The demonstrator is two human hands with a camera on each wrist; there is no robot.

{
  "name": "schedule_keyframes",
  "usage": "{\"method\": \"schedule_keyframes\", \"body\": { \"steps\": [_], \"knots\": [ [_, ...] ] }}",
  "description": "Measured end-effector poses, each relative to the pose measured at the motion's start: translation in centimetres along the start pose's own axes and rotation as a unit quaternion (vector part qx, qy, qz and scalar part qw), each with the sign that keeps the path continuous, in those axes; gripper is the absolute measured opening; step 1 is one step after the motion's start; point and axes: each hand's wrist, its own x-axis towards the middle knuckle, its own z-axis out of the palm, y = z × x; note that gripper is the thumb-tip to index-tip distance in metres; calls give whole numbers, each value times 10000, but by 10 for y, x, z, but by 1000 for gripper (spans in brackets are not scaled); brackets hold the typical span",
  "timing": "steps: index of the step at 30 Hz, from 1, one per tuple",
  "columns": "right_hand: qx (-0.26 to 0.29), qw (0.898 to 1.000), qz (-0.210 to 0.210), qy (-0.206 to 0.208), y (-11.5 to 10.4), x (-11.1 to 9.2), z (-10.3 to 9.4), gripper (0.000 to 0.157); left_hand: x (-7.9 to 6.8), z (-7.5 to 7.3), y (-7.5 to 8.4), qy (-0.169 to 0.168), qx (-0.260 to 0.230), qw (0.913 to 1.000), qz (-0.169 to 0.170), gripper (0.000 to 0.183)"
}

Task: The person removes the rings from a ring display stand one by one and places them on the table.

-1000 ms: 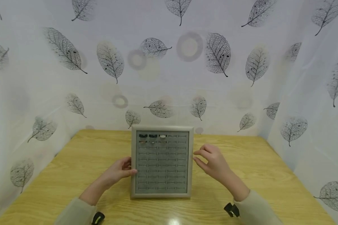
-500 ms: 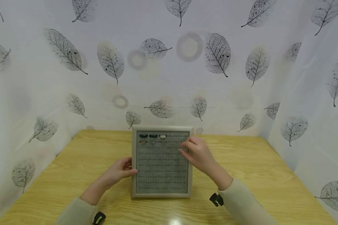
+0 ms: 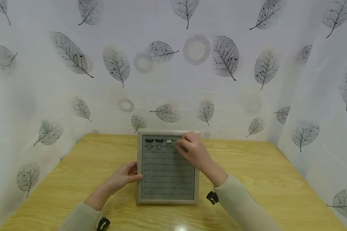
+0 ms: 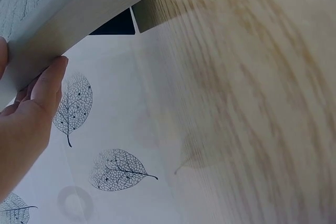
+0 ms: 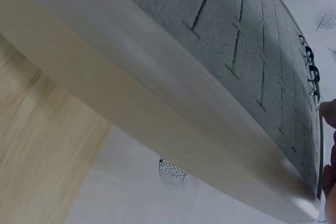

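A ring display board with a pale frame and grey slotted padding stands upright on the table. Several rings sit in its two top rows at the left, among them a black ring and a white ring. My left hand grips the frame's left edge, thumb on the front and fingers behind; the left wrist view shows these fingers against the frame's side. My right hand is at the board's upper right, thumb and index finger bent close to the slots beside the white ring. Whether anything is between those fingertips is hidden.
The wood-grain table extends around the board on both sides. A white curtain with a leaf print hangs behind and along the sides. Each wrist wears a black device, such as the right one.
My right hand has moved left, from beside the board's right edge to in front of its top rows. My left hand keeps its hold on the frame. The head view has shifted slightly.
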Motion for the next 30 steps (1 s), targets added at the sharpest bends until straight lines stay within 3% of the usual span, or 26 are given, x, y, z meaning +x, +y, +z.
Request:
{"method": "schedule_keyframes", "body": {
  "steps": [13, 30],
  "knots": [
    [-683, 9976, 12, -74, -2, 12, 13, 9, 1, -1, 1, -122, -83, 9999, 40, 66],
    [-909, 9955, -158, -232, -3, 13, 16, 5, 2, 0, 1, -170, -116, 9998, 72, 63]
  ]
}}
